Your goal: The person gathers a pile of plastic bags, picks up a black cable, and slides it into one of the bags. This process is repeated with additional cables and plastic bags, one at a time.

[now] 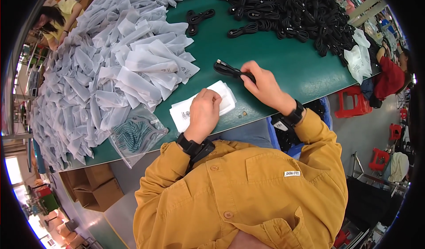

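My right hand (264,86) is closed around a coiled black cable (229,69), its metal plug end pointing left above the green table (208,50). Against a small stack of flat white bags (227,99) rests my left hand (204,111), its fingers bent together at the stack's upper part; whether they pinch a bag is hidden. A large heap of filled whitish bags (119,54) covers the table's left side. At the far right lies a big pile of coiled black cables (283,10).
A clear bag with teal cord-like material (135,134) sits at the near edge. Two small bits (242,114) lie beside the stack. Cardboard boxes (95,185) stand below left, a blue-lined bin (327,111) below right, near a red stool (353,102). Other people sit at both sides.
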The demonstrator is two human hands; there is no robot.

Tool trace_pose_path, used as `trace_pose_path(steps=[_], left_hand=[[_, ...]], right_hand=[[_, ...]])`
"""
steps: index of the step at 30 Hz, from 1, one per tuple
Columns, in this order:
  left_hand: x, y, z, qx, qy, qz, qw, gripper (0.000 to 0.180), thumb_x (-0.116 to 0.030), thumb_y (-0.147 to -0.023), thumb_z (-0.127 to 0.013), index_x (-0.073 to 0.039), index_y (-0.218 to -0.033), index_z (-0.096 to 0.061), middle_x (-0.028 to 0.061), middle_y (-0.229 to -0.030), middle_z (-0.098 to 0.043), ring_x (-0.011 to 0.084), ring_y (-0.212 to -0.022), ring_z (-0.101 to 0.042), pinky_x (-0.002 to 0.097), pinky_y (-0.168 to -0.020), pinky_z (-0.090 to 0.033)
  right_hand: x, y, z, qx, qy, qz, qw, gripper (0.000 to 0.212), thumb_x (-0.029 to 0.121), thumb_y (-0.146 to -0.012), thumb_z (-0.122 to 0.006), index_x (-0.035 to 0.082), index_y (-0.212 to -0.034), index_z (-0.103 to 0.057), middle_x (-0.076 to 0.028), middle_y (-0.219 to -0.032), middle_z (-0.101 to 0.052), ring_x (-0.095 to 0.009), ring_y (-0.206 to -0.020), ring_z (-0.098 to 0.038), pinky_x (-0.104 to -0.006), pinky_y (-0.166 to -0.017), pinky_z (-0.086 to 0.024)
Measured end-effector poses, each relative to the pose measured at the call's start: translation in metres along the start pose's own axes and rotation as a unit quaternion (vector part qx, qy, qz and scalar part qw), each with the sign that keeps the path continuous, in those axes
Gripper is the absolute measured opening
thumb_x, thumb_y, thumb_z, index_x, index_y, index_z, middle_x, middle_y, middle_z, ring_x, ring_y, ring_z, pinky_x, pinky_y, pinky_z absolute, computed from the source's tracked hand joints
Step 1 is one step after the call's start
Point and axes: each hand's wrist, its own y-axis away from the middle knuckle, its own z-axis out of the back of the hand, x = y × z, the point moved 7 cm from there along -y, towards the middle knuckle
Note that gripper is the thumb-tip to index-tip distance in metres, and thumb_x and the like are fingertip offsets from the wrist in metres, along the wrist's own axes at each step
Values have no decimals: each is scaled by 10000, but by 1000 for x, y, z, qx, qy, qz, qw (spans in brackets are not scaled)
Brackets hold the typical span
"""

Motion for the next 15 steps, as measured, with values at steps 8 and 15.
trace_pose_path(steps=[8,15], left_hand=[[17,-2,5,24,167,120,978,89,0,-856,-662,5,-873,-575,62,-855,-611,113,-710,-547,254,-670,-466],[-3,0,15,-1,153,-17,988,92,37,-847,-639,-9,-878,-566,74,-887,-623,159,-792,-571,273,-730,-469]], right_hand=[[33,46,18,23,115,153,981,232,-24,-804,-665,17,-990,-532,-126,-851,-614,-313,-685,-618,-364,-577,-484],[20,50,1,130,25,54,990,208,38,-839,-657,13,-993,-519,-127,-809,-616,-282,-604,-579,-347,-541,-463]])
